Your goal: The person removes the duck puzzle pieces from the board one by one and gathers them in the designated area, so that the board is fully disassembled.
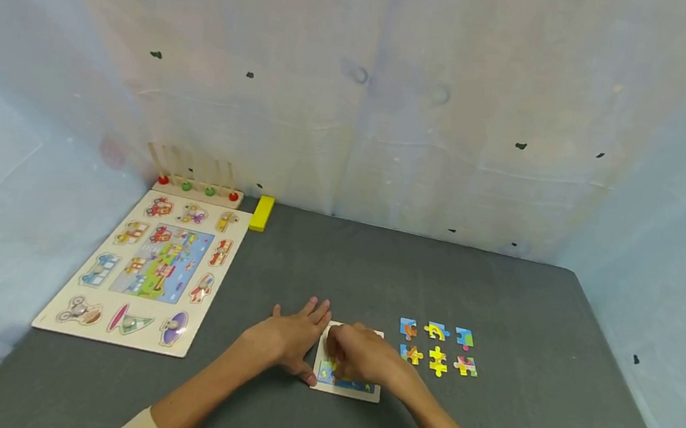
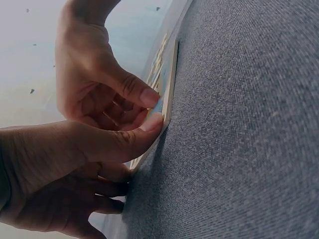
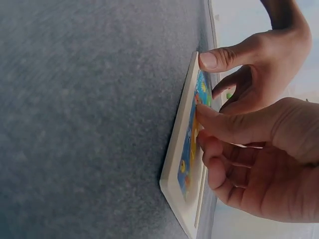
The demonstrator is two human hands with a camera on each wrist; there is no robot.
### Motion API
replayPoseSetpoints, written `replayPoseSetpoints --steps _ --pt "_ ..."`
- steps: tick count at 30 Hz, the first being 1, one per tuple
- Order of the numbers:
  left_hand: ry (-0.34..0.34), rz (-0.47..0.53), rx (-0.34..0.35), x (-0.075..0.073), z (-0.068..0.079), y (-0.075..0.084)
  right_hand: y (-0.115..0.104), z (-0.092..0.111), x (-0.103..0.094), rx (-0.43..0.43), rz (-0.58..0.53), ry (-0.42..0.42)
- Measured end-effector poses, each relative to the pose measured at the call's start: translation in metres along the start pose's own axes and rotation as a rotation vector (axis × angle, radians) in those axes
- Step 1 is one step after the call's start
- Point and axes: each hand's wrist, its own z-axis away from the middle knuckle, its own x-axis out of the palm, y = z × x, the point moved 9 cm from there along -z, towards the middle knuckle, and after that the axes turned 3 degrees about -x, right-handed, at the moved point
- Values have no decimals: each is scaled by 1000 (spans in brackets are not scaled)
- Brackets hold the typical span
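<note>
A small wooden puzzle tray (image 1: 345,392) with a pale rim lies flat, its near part filled with blue and yellow pieces. My left hand (image 1: 289,341) rests at its left side, fingers spread, the thumb (image 2: 151,123) on the rim's near corner. Over the tray, my right hand (image 1: 366,354) has curled fingers, its thumb (image 3: 209,113) and forefinger pinching a puzzle piece low against the picture. The piece is mostly hidden by the fingers. To the right, several loose jigsaw pieces (image 1: 437,362) lie in two rows.
A large wooden peg puzzle board (image 1: 172,325) with vehicle and toy pictures lies at the left. Behind it stand a peg rack (image 1: 199,191) with red and green beads and a yellow block (image 1: 261,213). Pale sheeting (image 1: 351,150) walls the grey table (image 1: 530,325) at the back and sides.
</note>
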Motion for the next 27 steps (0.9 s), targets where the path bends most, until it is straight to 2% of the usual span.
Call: replayPoseSetpoints --steps 9,19,23,27 --pt "-2 -5 -7 2 -1 0 -6 7 -8 -73 -49 12" --pt "0 -12 -14 2 -2 -1 -2 12 -9 -138 -213 -64" --pt "1 -27 -12 2 -3 0 -1 15 -15 -145 -261 -49" --pt "10 -44 -3 1 -3 1 -1 21 -24 -140 -247 -21"
